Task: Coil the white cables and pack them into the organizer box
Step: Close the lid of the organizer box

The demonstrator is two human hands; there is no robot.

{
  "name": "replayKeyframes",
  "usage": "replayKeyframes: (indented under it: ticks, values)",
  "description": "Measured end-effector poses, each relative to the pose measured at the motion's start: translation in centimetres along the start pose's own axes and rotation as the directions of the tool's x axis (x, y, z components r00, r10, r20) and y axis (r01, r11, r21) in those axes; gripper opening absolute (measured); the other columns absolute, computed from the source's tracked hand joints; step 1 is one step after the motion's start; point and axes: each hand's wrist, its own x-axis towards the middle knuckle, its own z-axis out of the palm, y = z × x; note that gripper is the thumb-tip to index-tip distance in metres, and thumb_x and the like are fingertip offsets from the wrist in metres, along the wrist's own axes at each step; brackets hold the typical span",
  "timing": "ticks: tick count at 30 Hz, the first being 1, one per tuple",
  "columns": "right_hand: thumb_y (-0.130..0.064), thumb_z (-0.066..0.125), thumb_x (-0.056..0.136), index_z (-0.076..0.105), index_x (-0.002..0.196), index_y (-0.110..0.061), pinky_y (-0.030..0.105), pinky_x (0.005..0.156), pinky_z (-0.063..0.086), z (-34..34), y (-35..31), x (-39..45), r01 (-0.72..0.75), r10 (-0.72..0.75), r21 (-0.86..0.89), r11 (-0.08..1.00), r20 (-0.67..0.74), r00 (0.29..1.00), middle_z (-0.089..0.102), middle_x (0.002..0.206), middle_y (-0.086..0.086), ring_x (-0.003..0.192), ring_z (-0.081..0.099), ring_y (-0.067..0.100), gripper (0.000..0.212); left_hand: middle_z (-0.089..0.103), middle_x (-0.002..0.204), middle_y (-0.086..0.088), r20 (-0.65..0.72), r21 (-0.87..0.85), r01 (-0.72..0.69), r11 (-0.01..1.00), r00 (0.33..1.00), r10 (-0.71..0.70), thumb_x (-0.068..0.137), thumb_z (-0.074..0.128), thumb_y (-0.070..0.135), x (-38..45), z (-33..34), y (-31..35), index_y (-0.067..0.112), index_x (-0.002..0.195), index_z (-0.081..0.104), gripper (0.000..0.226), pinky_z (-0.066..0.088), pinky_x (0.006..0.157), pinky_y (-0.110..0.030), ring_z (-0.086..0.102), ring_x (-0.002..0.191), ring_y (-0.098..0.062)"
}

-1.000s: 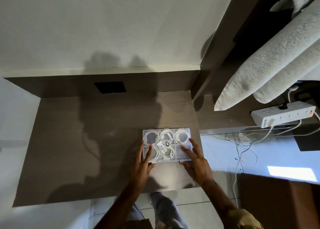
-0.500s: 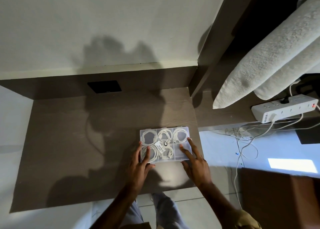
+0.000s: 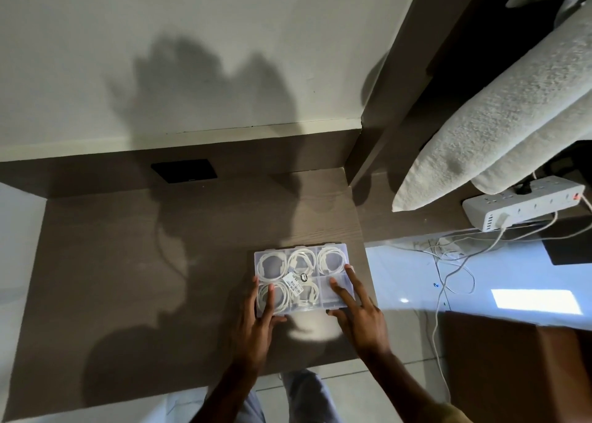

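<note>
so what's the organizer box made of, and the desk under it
Organizer box: clear, slightly frosted plastic by the look, since the coiled white cables show through it. Desk: matt grey-brown wood-grain surface, probably laminate rather than solid wood.

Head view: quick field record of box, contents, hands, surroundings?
box: clear organizer box, lid shut, on brown desk near its front right corner
compartments: six, in two rows
contents: coiled white cables in five; near right compartment looks empty
label: paper tag at the box's middle
left hand: fingers flat on the lid's near left
right hand: fingers flat on the lid's near right
off desk: white power strip at right, loose cords below it
</note>
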Motion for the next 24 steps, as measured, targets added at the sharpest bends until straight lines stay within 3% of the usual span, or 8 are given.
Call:
replayKeyframes:
  ticks: [3,8,11,15,16,18,20,24]
  values:
    - [-0.032,0.087,0.083,0.046,0.154,-0.038,0.032,0.070,0.067,-0.1,-0.4,0.0,0.006,-0.006,-0.002,1.000,-0.018,1.000,-0.002,0.175,-0.019,0.133,0.064,0.026,0.082,0.034,0.160,-0.016,0.012,-0.027,0.030,0.999,0.999,-0.030,0.069,0.091,0.008,-0.3,0.4,-0.3,0.019,0.145,0.051,0.087,0.059,0.096,-0.045,0.047,0.141,-0.034]
    - [-0.024,0.091,0.078,0.045,0.154,-0.036,0.029,0.064,0.066,-0.3,-1.0,-0.3,0.000,0.000,-0.014,1.000,-0.011,1.000,-0.002,0.176,-0.016,0.123,0.071,0.024,0.090,0.022,0.166,0.001,-0.022,-0.216,0.095,0.972,0.995,-0.102,0.077,0.082,-0.003,-0.4,0.5,0.3,0.027,0.151,0.041,0.090,0.062,0.089,-0.039,0.042,0.142,-0.018]
    - [-0.024,0.092,0.078,0.040,0.156,-0.038,0.029,0.064,0.067,-0.1,-1.0,-0.3,-0.016,0.016,-0.018,1.000,-0.004,1.000,-0.005,0.176,-0.017,0.120,0.073,0.022,0.095,-0.004,0.157,0.043,0.015,-0.174,0.132,0.976,0.991,-0.131,0.102,0.051,0.040,-0.6,-0.1,1.0,0.040,0.157,0.022,0.063,0.037,0.112,-0.022,0.031,0.150,-0.013]
    - [-0.033,0.085,0.085,0.032,0.158,-0.041,0.031,0.063,0.067,0.2,-0.8,-0.6,-0.016,0.016,-0.018,1.000,-0.009,1.000,-0.005,0.176,-0.016,0.120,0.073,0.022,0.091,-0.003,0.167,0.022,0.083,-0.111,0.066,0.992,0.995,-0.057,0.100,0.034,0.054,-0.5,-0.7,2.3,0.043,0.156,0.023,0.058,0.043,0.115,-0.040,0.032,0.150,-0.020]
    - [-0.034,0.084,0.086,0.029,0.159,-0.043,0.031,0.063,0.067,0.3,-0.7,-0.6,-0.019,0.019,-0.013,1.000,-0.004,1.000,-0.004,0.176,-0.016,0.120,0.073,0.022,0.092,0.003,0.168,0.018,0.079,-0.116,0.095,0.989,0.993,-0.087,0.096,0.045,0.057,-0.1,-1.4,2.6,0.046,0.154,0.028,0.062,0.050,0.109,-0.043,0.037,0.147,-0.021]
    - [-0.034,0.084,0.085,0.029,0.159,-0.044,0.029,0.065,0.067,0.3,-0.5,-0.5,-0.033,0.033,-0.007,0.999,-0.002,0.999,-0.003,0.176,-0.015,0.121,0.073,0.020,0.093,0.004,0.170,0.013,0.082,-0.160,0.131,0.978,0.989,-0.119,0.076,0.087,0.034,0.8,-1.2,1.5,0.042,0.152,0.034,0.093,0.059,0.096,-0.046,0.047,0.141,-0.030]
    - [-0.031,0.088,0.081,0.038,0.157,-0.041,0.026,0.063,0.066,0.3,-0.7,-0.4,-0.046,0.046,-0.006,0.999,0.006,0.999,-0.003,0.176,-0.015,0.119,0.074,0.019,0.091,0.005,0.171,-0.004,0.161,-0.015,0.083,0.996,0.984,-0.079,0.058,0.097,0.026,1.7,-0.8,0.9,0.028,0.157,0.029,0.120,0.058,0.098,-0.047,0.044,0.143,-0.038]
    - [-0.025,0.096,0.069,0.047,0.153,-0.036,0.022,0.056,0.063,-0.2,-1.1,-0.1,-0.056,0.056,-0.012,0.998,0.006,0.998,-0.001,0.176,-0.014,0.110,0.077,0.018,0.097,0.024,0.168,-0.012,0.208,0.062,0.036,0.997,0.977,-0.048,0.074,0.084,0.027,1.9,-1.0,2.0,0.022,0.157,0.029,0.100,0.059,0.091,-0.045,0.059,0.129,-0.035]
